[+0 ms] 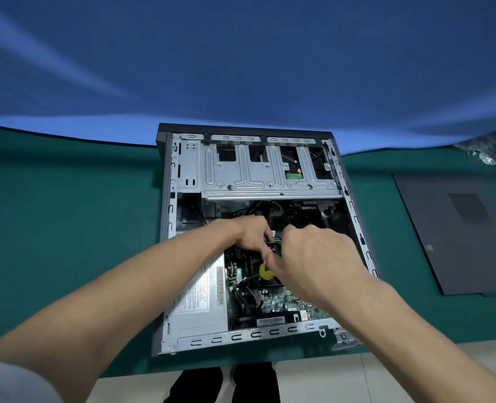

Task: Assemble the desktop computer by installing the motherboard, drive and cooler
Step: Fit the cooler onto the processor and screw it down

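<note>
Nearest the person, the open computer case (270, 334) lies on its side on the green table (66, 228), with the power supply (196, 298) at its near left and the motherboard (276, 301) already seated beside it. Over the middle of the board sits the cooler (262, 271), its yellow-labelled fan partly hidden beneath both hands. The left hand (251, 232) has its fingers curled down at the cooler's far edge, and the right hand (313, 257) bends its fingers over the same spot; what exactly they pinch cannot be made out. A likely risk is uneven pressure tilting the cooler, or a loose cable (238, 282) caught beneath it. Farther back, the drive cage (267, 170) spans the case. The removed side panel (459, 234) lies well apart at right.
</note>
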Tool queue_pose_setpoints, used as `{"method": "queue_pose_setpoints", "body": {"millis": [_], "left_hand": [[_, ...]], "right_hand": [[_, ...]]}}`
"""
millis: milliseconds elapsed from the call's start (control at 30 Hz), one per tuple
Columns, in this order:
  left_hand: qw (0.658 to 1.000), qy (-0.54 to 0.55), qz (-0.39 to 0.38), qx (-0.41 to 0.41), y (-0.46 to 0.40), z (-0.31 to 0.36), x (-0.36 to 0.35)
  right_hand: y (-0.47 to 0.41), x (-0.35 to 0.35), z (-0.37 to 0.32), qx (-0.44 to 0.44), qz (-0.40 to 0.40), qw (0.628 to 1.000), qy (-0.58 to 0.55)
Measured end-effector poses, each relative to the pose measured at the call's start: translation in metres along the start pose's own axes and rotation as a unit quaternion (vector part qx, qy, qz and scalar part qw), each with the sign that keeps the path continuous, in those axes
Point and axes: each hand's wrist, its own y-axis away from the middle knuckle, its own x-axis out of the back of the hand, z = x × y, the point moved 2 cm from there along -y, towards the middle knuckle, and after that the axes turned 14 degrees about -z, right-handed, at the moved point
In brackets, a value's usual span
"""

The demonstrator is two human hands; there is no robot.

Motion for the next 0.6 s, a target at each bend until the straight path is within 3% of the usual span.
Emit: {"method": "queue_pose_setpoints", "body": {"millis": [133,267,400,600], "left_hand": [[1.0,0.027,-0.003,-0.005,-0.002,-0.002,-0.001],[0.999,0.044,-0.016,0.005,-0.004,-0.001,0.0],[0.999,0.045,-0.002,0.007,-0.005,-0.003,-0.001],[1.0,0.027,-0.005,0.003,0.001,0.002,0.0]], "right_hand": [[0.002,-0.005,0.001,0.024,-0.03,0.999,-0.006],[-0.001,-0.004,0.005,-0.029,0.024,0.999,0.011],[0.0,-0.009,0.006,-0.008,-0.031,0.999,-0.032],[-0.001,-0.014,-0.003,-0.01,0.088,0.996,-0.01]]}}
